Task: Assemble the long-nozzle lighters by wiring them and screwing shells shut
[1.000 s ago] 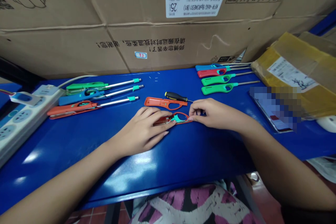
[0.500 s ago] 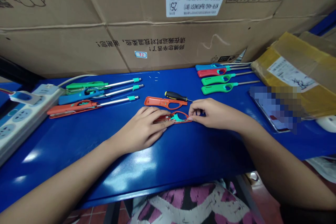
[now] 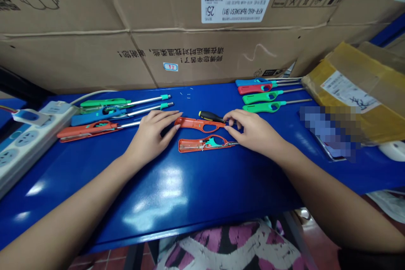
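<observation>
An opened orange lighter half [image 3: 202,144] with a teal trigger and inner parts lies on the blue table [image 3: 190,190]. Just behind it lies the matching orange cover shell [image 3: 199,124]. My left hand [image 3: 152,133] is open, fingers stretched, fingertips touching the shell's left end. My right hand [image 3: 253,130] reaches the shell's right end, fingertips touching it beside a black-handled screwdriver [image 3: 211,116]. Neither hand grips anything.
Three long lighters with metal tubes [image 3: 120,114] lie at the left, several finished lighters [image 3: 265,95] at the back right. A white power strip [image 3: 22,143] sits far left. Large cardboard boxes [image 3: 190,29] stand behind; a taped parcel [image 3: 357,88] is at the right.
Both hands let go of the opened lighter half and moved back to the orange cover shell. The lighter half now lies uncovered on the table.
</observation>
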A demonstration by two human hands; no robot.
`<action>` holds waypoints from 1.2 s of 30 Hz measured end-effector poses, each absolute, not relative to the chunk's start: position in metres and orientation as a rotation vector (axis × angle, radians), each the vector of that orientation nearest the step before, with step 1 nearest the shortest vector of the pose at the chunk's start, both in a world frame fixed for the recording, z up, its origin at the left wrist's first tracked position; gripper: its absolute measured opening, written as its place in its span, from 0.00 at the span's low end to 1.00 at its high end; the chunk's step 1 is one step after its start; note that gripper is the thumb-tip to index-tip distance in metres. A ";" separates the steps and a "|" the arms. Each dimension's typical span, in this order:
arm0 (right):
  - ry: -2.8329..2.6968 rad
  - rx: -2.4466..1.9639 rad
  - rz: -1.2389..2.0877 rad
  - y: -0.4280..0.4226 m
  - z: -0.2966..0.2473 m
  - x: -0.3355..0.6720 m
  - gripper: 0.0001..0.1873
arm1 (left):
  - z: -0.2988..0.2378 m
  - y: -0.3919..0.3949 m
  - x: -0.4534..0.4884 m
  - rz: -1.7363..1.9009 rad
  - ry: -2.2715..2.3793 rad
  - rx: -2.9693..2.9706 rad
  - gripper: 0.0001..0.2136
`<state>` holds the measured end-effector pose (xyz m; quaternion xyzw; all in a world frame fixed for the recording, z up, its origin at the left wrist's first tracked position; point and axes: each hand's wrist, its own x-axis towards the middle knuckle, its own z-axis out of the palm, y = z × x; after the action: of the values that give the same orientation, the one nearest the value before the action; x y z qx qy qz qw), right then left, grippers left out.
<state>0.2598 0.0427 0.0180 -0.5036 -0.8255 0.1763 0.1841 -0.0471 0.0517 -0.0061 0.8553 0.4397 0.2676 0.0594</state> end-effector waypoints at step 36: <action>-2.052 -1.115 1.297 0.031 0.036 0.246 0.18 | 0.013 0.022 -0.040 1.329 0.675 2.918 0.17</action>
<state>0.2465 0.0306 0.0365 -0.4059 -0.7469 0.4723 0.2331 -0.0397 0.0221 0.0130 0.8884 0.2057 0.4048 -0.0674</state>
